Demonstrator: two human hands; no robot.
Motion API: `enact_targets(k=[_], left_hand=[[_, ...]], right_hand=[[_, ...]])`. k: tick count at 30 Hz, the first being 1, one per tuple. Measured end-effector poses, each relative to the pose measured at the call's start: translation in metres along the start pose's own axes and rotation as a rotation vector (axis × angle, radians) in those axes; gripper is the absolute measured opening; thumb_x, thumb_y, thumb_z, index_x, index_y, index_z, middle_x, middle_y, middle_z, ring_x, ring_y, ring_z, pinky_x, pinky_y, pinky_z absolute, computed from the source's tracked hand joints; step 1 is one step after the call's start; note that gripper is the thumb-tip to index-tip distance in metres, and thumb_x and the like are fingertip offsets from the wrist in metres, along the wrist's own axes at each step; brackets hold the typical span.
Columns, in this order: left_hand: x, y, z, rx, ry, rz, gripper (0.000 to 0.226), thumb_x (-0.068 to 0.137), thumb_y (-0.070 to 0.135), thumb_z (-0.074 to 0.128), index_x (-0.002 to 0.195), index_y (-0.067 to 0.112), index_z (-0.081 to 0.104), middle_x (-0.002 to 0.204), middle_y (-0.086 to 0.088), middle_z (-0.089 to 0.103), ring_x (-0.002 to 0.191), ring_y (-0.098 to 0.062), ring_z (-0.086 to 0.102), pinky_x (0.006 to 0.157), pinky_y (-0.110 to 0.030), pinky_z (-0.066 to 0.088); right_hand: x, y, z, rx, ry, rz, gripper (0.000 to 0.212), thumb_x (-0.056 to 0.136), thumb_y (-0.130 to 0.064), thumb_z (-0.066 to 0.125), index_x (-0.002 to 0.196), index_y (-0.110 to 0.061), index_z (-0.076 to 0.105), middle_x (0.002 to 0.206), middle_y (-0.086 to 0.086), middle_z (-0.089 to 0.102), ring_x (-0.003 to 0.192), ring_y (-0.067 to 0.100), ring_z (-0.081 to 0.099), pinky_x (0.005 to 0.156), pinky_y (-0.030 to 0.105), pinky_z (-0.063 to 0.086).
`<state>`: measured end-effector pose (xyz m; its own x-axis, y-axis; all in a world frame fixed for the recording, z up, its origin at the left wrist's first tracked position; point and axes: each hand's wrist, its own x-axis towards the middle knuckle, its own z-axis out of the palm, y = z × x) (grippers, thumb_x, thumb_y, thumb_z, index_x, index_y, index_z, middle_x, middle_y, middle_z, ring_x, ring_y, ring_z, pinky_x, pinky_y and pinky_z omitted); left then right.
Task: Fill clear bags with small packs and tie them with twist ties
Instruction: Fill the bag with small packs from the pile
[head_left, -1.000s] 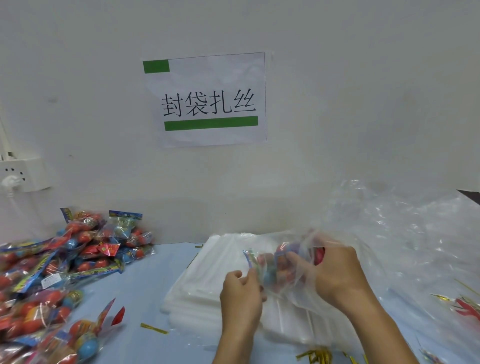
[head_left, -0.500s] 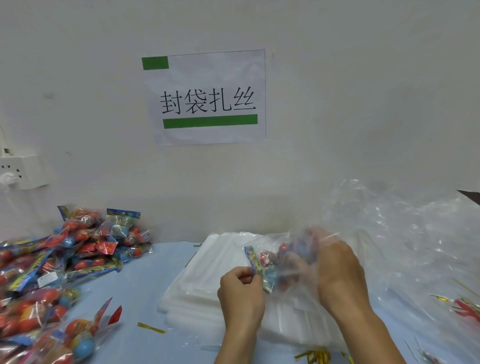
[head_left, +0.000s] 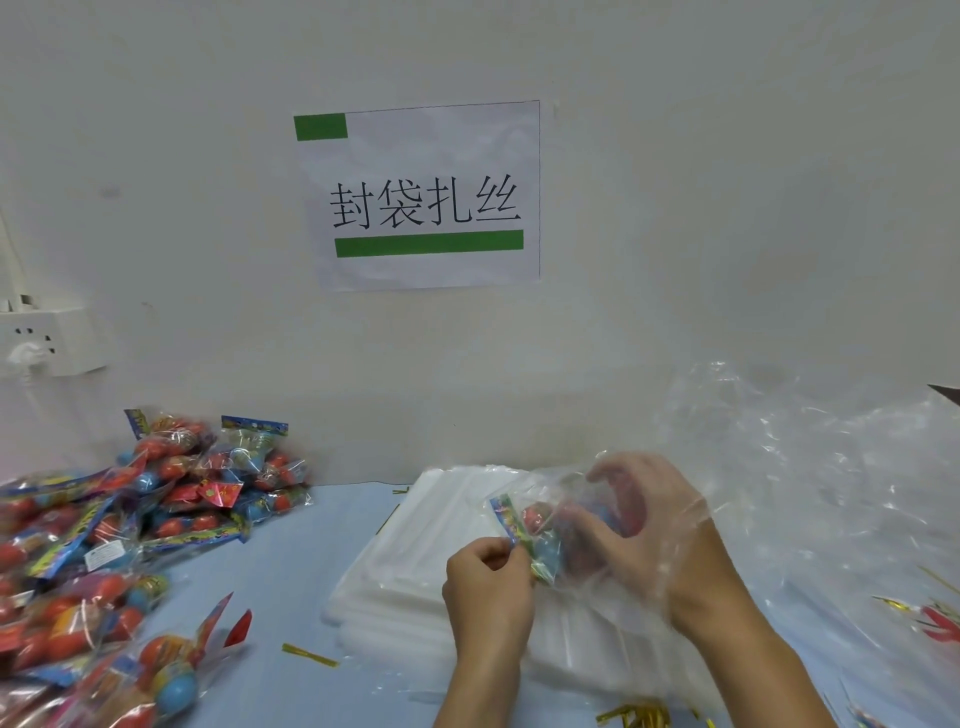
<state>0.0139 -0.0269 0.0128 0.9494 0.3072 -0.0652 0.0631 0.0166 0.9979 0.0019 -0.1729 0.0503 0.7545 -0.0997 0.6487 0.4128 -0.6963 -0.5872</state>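
A clear bag (head_left: 587, 592) is draped over my right hand (head_left: 649, 535), which is inside it and curled around a small pack (head_left: 540, 535) of red and blue balls. My left hand (head_left: 488, 587) pinches the bag's edge beside the pack's printed header. Both hands hover above a stack of flat clear bags (head_left: 415, 561). A heap of colourful small packs (head_left: 119, 535) lies at the left. One gold twist tie (head_left: 310, 654) rests on the blue table (head_left: 291, 571), and a bundle of gold twist ties (head_left: 636, 716) lies near the front edge.
A large crumpled clear plastic sheet (head_left: 831, 493) fills the right side, with a tied pack (head_left: 940, 623) under it. The wall carries a paper sign (head_left: 426, 197) and a white socket (head_left: 47, 338) at the left.
My right hand has pushed the pack deeper into the clear bag and curled further around it. My left hand shifted its pinch along the bag's edge, staying in place.
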Motion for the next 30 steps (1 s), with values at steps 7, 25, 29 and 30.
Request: enact_targets(k=[7, 25, 29, 30], left_hand=[[0.000, 0.001, 0.000, -0.024, 0.023, -0.005, 0.007, 0.091, 0.009, 0.065, 0.087, 0.009, 0.070, 0.073, -0.010, 0.070, 0.047, -0.012, 0.054, 0.057, -0.024, 0.044], [-0.015, 0.013, 0.001, -0.007, -0.299, 0.110, 0.024, 0.095, 0.004, 0.057, 0.090, 0.021, 0.074, 0.068, 0.005, 0.074, 0.064, -0.001, 0.064, 0.057, -0.020, 0.044], [-0.015, 0.013, 0.003, 0.011, -0.302, 0.138, 0.025, 0.093, 0.001, 0.056, 0.090, 0.019, 0.073, 0.074, 0.003, 0.075, 0.068, -0.005, 0.066, 0.056, -0.017, 0.043], [-0.015, 0.013, 0.003, 0.002, -0.285, 0.132, 0.024, 0.093, 0.002, 0.056, 0.089, 0.018, 0.073, 0.074, 0.004, 0.075, 0.066, -0.005, 0.066, 0.054, -0.016, 0.043]], right_hand=[[0.002, 0.006, -0.001, 0.163, -0.094, 0.070, 0.049, 0.072, 0.018, 0.069, 0.086, -0.029, 0.073, 0.096, -0.007, 0.057, 0.075, -0.008, 0.060, 0.058, 0.005, 0.042], [0.004, -0.010, 0.000, -0.404, -0.407, 0.205, 0.041, 0.070, -0.067, 0.077, 0.096, -0.035, 0.078, 0.139, -0.009, 0.047, 0.132, 0.016, 0.042, 0.106, 0.028, 0.041], [0.004, -0.012, -0.001, -0.389, -0.326, 0.231, 0.015, 0.077, -0.053, 0.080, 0.069, -0.042, 0.074, 0.146, -0.015, 0.047, 0.129, 0.013, 0.049, 0.090, 0.017, 0.038], [0.004, -0.012, -0.001, -0.397, -0.296, 0.230, 0.016, 0.079, -0.047, 0.079, 0.066, -0.042, 0.073, 0.140, -0.016, 0.052, 0.121, 0.012, 0.055, 0.082, 0.017, 0.037]])
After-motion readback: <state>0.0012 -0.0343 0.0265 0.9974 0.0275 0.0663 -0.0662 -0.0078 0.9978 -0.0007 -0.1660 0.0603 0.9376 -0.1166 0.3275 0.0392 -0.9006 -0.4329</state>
